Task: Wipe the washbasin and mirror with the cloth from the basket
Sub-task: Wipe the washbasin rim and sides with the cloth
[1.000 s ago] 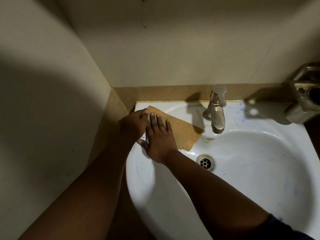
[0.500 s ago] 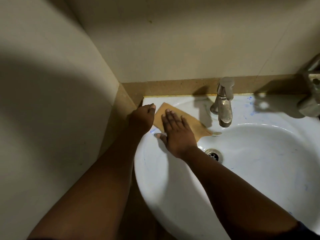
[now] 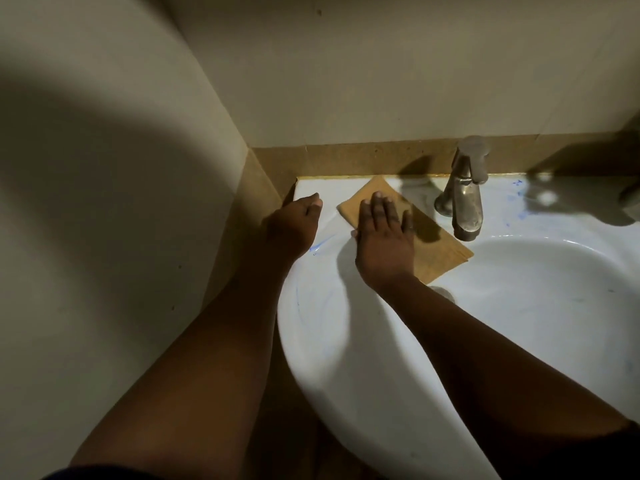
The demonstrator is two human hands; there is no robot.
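Observation:
A folded tan cloth (image 3: 440,251) lies flat on the back left rim of the white washbasin (image 3: 311,323). My right hand (image 3: 384,237) presses down on the cloth's left half, palm flat and fingers spread. Resting on the basin's back left corner, my left hand (image 3: 294,223) has curled fingers, holds nothing, and sits a little apart from the cloth. Blue smears (image 3: 320,244) mark the rim between my hands. The mirror is out of view.
A metal tap (image 3: 465,199) stands just right of the cloth at the back of the basin. More blue marks (image 3: 519,202) lie on the rim right of the tap. Beige walls close in at the left and back, above a brown tiled ledge (image 3: 346,161).
My right hand has slid the cloth rightward along the back rim toward the tap. My left hand no longer touches the cloth and stays at the corner. The view shifted left.

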